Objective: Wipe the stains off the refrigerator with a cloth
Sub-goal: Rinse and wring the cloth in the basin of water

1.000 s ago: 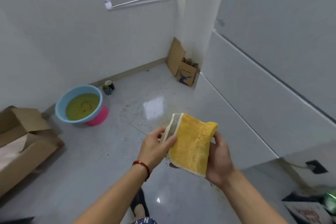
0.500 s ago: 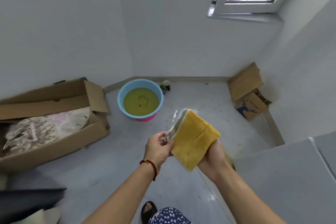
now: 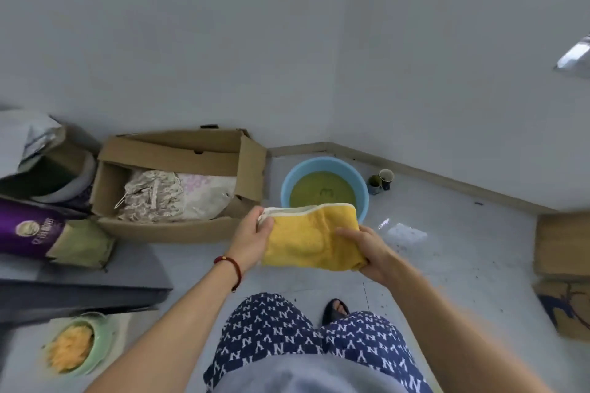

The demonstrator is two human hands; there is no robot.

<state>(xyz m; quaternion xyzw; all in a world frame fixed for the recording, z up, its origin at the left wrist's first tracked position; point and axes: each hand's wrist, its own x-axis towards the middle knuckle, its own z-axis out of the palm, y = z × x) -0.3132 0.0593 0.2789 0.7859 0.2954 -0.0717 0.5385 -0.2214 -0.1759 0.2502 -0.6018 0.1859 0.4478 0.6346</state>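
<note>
- Yellow cloth [image 3: 311, 238], white-edged and folded, held in the air between both hands at frame centre — above the floor, in front of the person's knees.
- Left hand [image 3: 250, 238] grips the cloth's 9 o'clock end, thumb curled over the white edge; red bracelet [image 3: 230, 265] on that wrist.
- Right hand [image 3: 367, 252] grips the 3 o'clock end, fingers wrapped over the top face, palm under the lower corner.
- Blue basin [image 3: 324, 169] of yellow-green water on the floor at 12 o'clock from the cloth, its near rim hidden behind it.
- Two small cups [image 3: 381, 181] at 2 o'clock, beside the basin near the baseboard.
- Open cardboard box [image 3: 178, 153] with fabric inside at 10 o'clock.
- Purple package [image 3: 28, 230] at 9 o'clock; green bowl [image 3: 75, 346] of orange-yellow contents at 7 o'clock — contents blurred.
- Refrigerator not identifiable in view.
</note>
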